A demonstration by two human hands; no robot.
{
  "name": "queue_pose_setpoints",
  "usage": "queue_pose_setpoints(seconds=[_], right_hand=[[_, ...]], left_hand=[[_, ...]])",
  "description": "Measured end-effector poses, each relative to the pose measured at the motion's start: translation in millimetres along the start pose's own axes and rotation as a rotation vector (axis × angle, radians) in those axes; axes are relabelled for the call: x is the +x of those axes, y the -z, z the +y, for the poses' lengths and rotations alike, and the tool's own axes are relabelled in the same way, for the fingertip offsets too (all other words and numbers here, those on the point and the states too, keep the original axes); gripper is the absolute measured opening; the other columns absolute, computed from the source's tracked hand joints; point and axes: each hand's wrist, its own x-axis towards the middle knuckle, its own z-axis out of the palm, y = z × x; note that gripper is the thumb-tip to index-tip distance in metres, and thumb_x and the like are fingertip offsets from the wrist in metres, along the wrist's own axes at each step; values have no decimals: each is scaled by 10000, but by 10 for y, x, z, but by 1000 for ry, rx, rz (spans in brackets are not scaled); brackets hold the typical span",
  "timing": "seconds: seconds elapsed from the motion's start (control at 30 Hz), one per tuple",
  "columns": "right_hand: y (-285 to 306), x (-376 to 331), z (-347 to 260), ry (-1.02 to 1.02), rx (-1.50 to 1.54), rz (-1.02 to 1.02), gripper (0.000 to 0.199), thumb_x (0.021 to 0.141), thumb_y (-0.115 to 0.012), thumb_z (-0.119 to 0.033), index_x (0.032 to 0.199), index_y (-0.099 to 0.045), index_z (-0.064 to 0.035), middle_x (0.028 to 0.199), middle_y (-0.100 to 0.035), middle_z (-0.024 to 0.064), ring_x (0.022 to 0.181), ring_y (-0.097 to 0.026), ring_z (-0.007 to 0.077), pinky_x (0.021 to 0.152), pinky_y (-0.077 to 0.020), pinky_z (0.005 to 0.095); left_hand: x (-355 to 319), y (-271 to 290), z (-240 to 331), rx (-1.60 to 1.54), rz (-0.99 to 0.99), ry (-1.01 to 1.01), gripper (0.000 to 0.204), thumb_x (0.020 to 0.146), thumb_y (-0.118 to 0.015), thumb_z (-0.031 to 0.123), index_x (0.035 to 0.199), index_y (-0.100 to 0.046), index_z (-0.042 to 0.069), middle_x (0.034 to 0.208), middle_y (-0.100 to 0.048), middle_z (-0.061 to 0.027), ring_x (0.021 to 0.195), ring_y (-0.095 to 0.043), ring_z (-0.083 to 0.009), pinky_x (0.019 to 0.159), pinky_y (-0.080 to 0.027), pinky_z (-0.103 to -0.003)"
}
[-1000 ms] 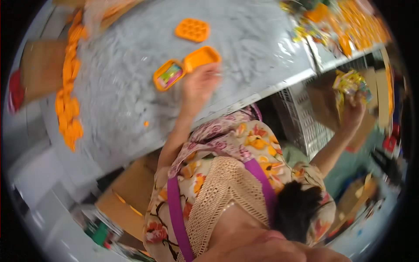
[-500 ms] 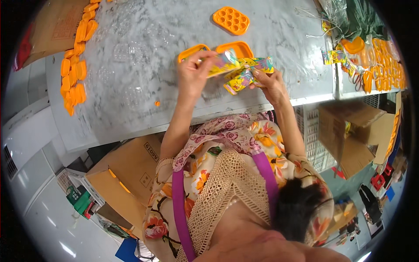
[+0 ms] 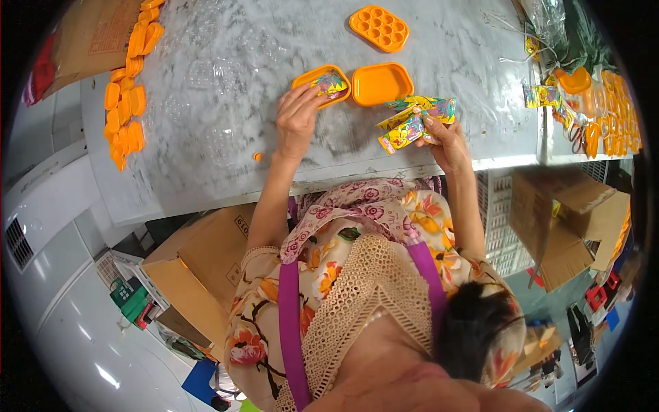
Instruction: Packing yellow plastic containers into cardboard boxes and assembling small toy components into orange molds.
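Two orange plastic trays lie side by side before me, apparently the halves of one case. In the smaller left tray [image 3: 300, 80] rests a colourful foil packet [image 3: 331, 85]. My left hand [image 3: 297, 122] reaches over that tray's near edge, its fingers drawn together on the packet's near end; the fingertips are partly hidden. The right tray [image 3: 383, 84] has a bare floor. My right hand [image 3: 446, 141] pinches a fanned bunch of several yellow patterned packets [image 3: 415, 123], just nearer to me than the right tray.
An orange insert with round hollows [image 3: 379, 29] lies farther back. Stacked orange cases [image 3: 125, 110] line the table's left side. At right are more orange pieces [image 3: 616, 113], a loose packet [image 3: 541, 95] and plastic bags. Clear plastic pieces [image 3: 220, 75] lie left of centre; cardboard boxes [image 3: 559, 223] stand below the edge.
My left hand has brought one packet away from the bunch and lowered it into the left tray. My right hand keeps its grip on the others. The whole view has shifted slightly.
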Motion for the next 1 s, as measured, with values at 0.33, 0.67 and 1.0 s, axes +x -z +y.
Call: queue_pose_setpoints(seconds=[0.33,0.67,1.0], right_hand=[[-74,73,49,62,141,136,321,859,-649,-131,1094,-570,73,959,-658,121,784,-666,158,638,-592,248],[-124,35,67,129,266,214,292,882,-632,-134,1113,-587,37,950,-656,80,761,-639,139,613,-576,268],[256,41,-27,195,273,267,226,881,-630,-122,1066,-602,5,954,-649,73,774,-631,136,619,-578,287]], left_hand=[[237,214,493,142,-89,9,283,731,-731,121,991,-662,34,1042,-654,-95,937,-618,-282,870,-450,-394],[312,-231,841,-860,-259,701,226,776,-721,72,965,-639,-20,752,-651,-87,624,-598,-104,549,-470,-242],[760,-346,609,-335,-323,385,213,825,-654,124,1007,-654,14,788,-655,-178,673,-631,-300,638,-487,-385]])
